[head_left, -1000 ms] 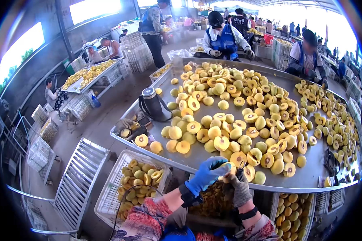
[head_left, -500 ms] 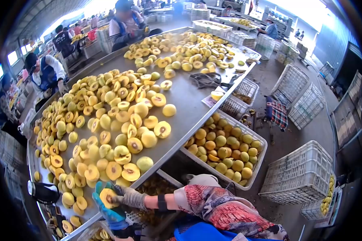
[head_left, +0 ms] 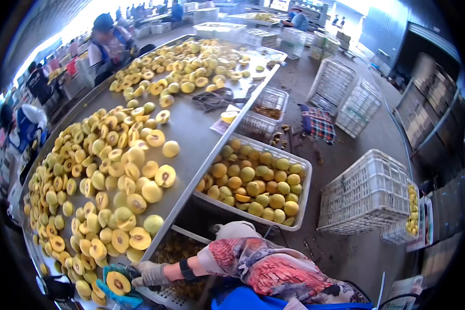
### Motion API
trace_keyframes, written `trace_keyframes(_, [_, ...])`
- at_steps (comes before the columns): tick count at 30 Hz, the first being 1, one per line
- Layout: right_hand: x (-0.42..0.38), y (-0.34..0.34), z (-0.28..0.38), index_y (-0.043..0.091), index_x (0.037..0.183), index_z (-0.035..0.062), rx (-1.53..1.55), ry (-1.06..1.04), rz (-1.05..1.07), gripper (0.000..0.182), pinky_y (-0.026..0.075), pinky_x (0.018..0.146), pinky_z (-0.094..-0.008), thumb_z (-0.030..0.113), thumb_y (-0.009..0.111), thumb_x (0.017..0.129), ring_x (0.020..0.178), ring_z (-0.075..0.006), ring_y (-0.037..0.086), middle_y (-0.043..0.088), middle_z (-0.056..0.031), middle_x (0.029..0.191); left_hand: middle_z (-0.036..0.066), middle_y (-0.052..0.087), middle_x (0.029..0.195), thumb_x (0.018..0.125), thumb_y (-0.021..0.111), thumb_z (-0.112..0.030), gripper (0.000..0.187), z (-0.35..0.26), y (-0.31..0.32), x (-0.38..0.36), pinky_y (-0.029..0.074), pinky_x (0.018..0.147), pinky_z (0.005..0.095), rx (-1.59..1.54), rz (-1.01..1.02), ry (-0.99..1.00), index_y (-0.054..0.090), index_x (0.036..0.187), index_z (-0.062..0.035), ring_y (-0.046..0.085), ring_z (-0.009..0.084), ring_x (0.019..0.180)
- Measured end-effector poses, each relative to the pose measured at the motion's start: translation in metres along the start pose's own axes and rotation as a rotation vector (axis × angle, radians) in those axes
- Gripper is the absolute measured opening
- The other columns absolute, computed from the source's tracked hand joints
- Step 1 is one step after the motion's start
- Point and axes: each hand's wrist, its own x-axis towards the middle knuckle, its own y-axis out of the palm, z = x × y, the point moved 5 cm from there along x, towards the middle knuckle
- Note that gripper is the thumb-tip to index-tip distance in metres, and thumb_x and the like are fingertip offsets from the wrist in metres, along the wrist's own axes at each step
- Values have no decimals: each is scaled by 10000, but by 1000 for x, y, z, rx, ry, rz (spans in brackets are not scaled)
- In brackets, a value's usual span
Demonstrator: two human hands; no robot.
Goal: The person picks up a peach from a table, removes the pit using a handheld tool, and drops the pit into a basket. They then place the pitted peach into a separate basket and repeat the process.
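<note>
My left hand, in a blue-teal glove, holds a halved yellow peach, its cut face up and brown at the centre. My right hand, in a grey glove with a black band on the wrist, is closed right beside that half. Something dark shows at its fingertips, too small to make out. Both hands are at the near edge of a metal table. Heaps of halved peaches cover the table's left part, close to my hands.
A white crate of whole peaches stands right of the table. Below the edge is another crate with brownish scraps. A black cylinder sits at the near left corner. Stacked crates stand right; a co-worker is across the table.
The view has swung right, so table and crates appear further left. The peach half stays in my left hand, its cut face now more fully visible, with my right hand still beside it.
</note>
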Motion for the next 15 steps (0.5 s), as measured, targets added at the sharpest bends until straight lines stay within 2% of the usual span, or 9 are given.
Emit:
trace_keyframes(2, [-21, -5, 23, 519, 1137, 33, 40, 54, 29, 471, 470, 823, -336, 297, 656, 772, 920, -221, 592, 629, -145, 988, 78, 622, 902, 977, 333, -357, 410, -3, -7, -6, 501, 759, 316, 1, -14, 21, 563, 1041, -24, 594, 191, 800])
trace_keyframes(3, [-9, 5, 8, 537, 1111, 23, 86, -79, 17, 387, 479, 791, -339, 223, 636, 795, 876, -192, 588, 636, -127, 941, 76, 622, 894, 977, 334, -354, 406, -8, -10, -10, 501, 755, 314, 3, -18, 38, 568, 1027, -26, 593, 190, 795])
trace_keyframes(5, [-12, 9, 11, 566, 1053, 29, 205, -6, 178, 303, 489, 622, -302, 215, 628, 821, 695, -128, 561, 618, -35, 830, 72, 623, 876, 976, 335, -348, 401, -11, -7, -15, 499, 747, 310, -14, -10, 58, 578, 1000, -30, 591, 186, 785])
trace_keyframes(6, [-14, 6, 11, 583, 999, 55, 86, 7, 74, 228, 456, 549, -254, 222, 613, 846, 633, -79, 519, 592, 2, 778, 71, 623, 868, 976, 336, -345, 399, -12, -10, -15, 498, 743, 308, -27, -16, 61, 583, 987, -32, 590, 185, 780])
trace_keyframes(8, [-26, 1, 39, 570, 992, 70, 64, 147, 122, 234, 389, 386, -236, 239, 639, 846, 469, -80, 482, 573, -2, 740, 82, 634, 896, 978, 334, -364, 432, -2, -20, -14, 499, 765, 313, -70, -71, 55, 593, 992, -19, 601, 193, 802])
trace_keyframes(10, [-19, 4, 14, 545, 1035, 78, 145, 227, 138, 296, 381, 349, -231, 247, 667, 826, 420, -99, 475, 568, -4, 731, 124, 645, 959, 973, 344, -426, 509, 1, -26, -14, 505, 806, 329, -183, -152, -2, 592, 1038, 13, 622, 220, 840])
trace_keyframes(12, [-15, 0, 4, 523, 1058, 78, 108, 52, 77, 356, 391, 343, -224, 263, 694, 807, 437, -103, 499, 567, -3, 748, 144, 640, 969, 949, 395, -463, 530, 8, -29, -9, 522, 796, 350, -334, -99, -84, 578, 1050, 24, 627, 241, 865])
trace_keyframes(14, [-15, 0, -2, 560, 1038, 52, 165, 92, 75, 363, 479, 741, -245, 211, 744, 768, 798, -85, 549, 596, 1, 890, 152, 632, 989, 948, 399, -465, 528, 5, -30, -11, 529, 790, 351, -349, -82, -91, 570, 1064, 20, 628, 243, 872])
trace_keyframes(15, [-14, 0, -2, 560, 1033, 49, 167, 88, 87, 357, 476, 745, -241, 206, 744, 770, 807, -84, 547, 593, 1, 900, 154, 623, 1005, 947, 397, -472, 530, 4, -29, -12, 534, 783, 349, -349, -81, -98, 550, 1098, 13, 629, 241, 871])
